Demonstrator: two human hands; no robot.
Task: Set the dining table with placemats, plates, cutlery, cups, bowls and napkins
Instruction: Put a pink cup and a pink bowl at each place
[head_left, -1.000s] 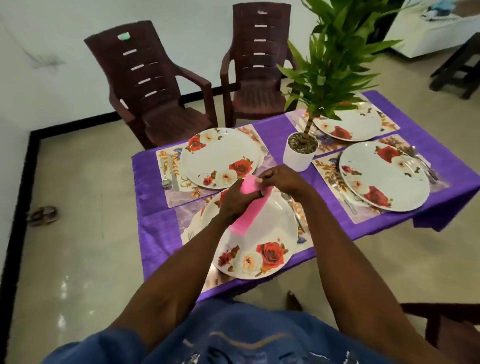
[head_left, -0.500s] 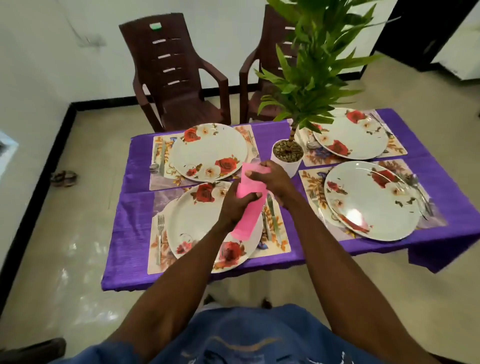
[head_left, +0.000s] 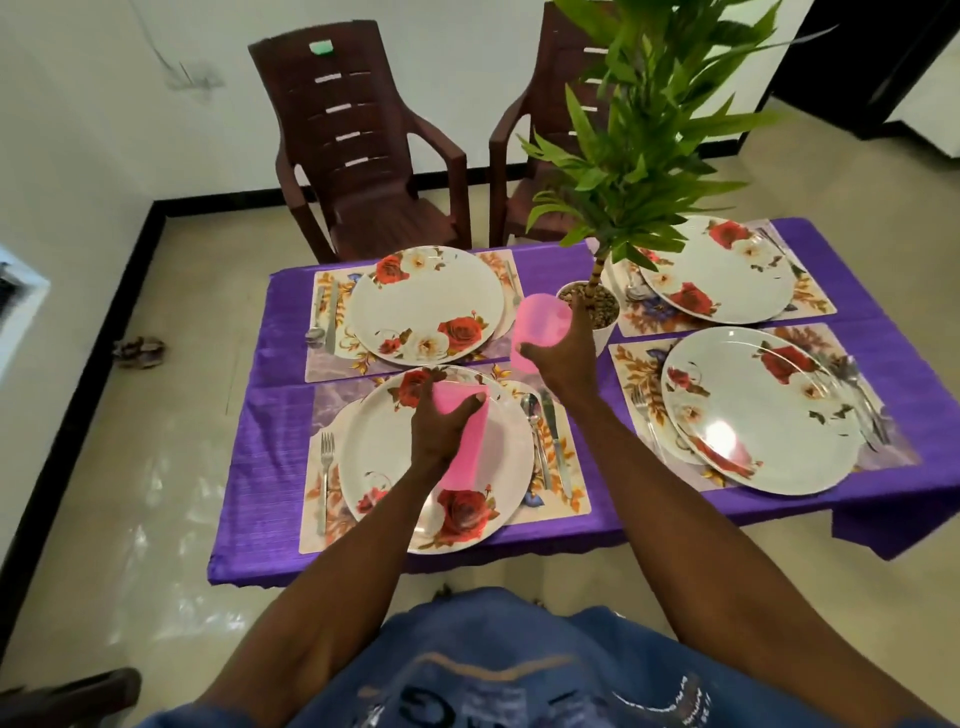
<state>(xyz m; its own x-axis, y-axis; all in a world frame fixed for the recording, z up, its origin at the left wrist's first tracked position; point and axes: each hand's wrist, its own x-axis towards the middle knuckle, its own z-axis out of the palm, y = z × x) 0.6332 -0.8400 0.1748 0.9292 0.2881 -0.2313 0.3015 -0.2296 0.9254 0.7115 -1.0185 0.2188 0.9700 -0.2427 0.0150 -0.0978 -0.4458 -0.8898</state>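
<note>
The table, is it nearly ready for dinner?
Partly. Four placemats each hold a flowered plate with cutlery beside it. Now the right hand holds one pink cup and the left hand holds the stacked cups. No cup stands on the table; no bowls or napkins show.

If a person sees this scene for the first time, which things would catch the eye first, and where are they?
Probably the bright pink cups: the right hand holds a single pink cup beside the white plant pot at the table's middle, while the left hand grips a pink cup stack over the near-left plate. Next come the purple tablecloth and the tall green plant.
</note>
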